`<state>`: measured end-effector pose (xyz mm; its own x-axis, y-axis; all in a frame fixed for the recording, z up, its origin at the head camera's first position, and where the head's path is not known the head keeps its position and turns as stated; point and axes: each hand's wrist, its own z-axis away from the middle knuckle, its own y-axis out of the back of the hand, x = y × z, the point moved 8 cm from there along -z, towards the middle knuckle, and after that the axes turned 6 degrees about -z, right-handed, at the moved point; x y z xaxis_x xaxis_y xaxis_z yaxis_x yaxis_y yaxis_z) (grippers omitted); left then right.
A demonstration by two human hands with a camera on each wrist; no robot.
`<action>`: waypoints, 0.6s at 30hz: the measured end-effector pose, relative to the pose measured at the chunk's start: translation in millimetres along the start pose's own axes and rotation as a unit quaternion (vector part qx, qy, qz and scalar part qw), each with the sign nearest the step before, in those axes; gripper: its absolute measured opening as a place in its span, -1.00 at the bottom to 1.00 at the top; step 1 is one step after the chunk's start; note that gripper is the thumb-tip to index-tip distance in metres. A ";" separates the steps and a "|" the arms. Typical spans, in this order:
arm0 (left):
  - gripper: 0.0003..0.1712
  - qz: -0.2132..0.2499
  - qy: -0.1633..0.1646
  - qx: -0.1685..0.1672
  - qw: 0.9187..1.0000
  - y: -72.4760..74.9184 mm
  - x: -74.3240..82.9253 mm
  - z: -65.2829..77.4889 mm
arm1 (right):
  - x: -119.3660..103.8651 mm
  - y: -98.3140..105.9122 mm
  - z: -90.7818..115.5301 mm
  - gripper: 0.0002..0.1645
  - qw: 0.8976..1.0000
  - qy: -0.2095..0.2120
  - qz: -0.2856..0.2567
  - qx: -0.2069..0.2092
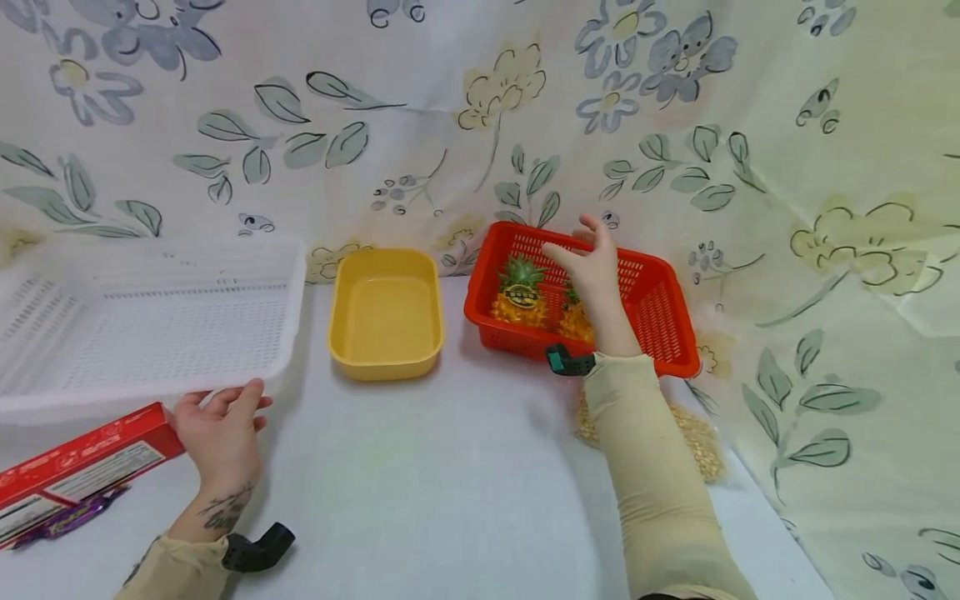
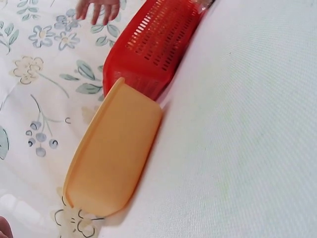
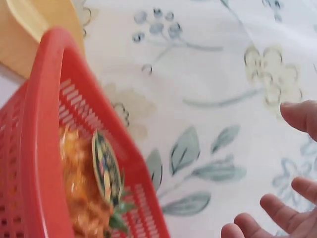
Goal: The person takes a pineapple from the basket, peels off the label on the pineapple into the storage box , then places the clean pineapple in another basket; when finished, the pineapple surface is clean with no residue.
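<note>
My right hand (image 1: 597, 271) hovers over the red basket (image 1: 678, 333) with thumb and fingers spread and nothing between them. Inside that basket, on its left side, lie two orange pineapple-shaped items with green leafy tops: one pineapple (image 1: 517, 304) bears a dark label, while the other pineapple (image 1: 574, 323) is partly hidden behind my right hand and wrist. At the left, my left hand (image 1: 225, 433) is at the front rim of the white basket (image 1: 288, 333), fingers loosely bent; firm contact cannot be made out. Just left of this hand sits a red box (image 1: 90, 458).
Between the two baskets stands a yellow tub (image 1: 386, 371). A purple wrapped item (image 1: 71, 518) lies along the red box. Clear bags of pale grains (image 1: 697, 442) lie under the right forearm, before the red basket. Floral cloth (image 1: 420, 108) hangs behind the white table (image 1: 420, 500).
</note>
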<state>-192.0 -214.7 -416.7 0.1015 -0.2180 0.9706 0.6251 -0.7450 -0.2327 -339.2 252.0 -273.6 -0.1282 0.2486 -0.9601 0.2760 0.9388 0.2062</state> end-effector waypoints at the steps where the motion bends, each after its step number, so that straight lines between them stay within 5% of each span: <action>1: -0.48 0.000 -0.001 0.001 1.000 -0.1 0.1 0.3 | 5.7 6.6 -0.8 -0.13 1.000 -0.008 -0.001 0.011; 11: -0.50 -0.001 -0.006 0.008 1.000 -1.1 3.0 2.3 | 44.7 45.4 6.6 -0.06 0.992 -0.097 0.022 0.082; 18: -0.45 0.000 -0.001 0.007 1.000 -0.6 1.0 1.0 | 62.1 50.6 11.5 -0.04 0.980 -0.143 0.117 0.074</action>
<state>-191.4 -213.8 -415.5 0.1042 -0.2168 0.9706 0.6352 -0.7365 -0.2327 -322.3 312.2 -324.9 0.2221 0.3559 -0.9078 0.4033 0.8141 0.4178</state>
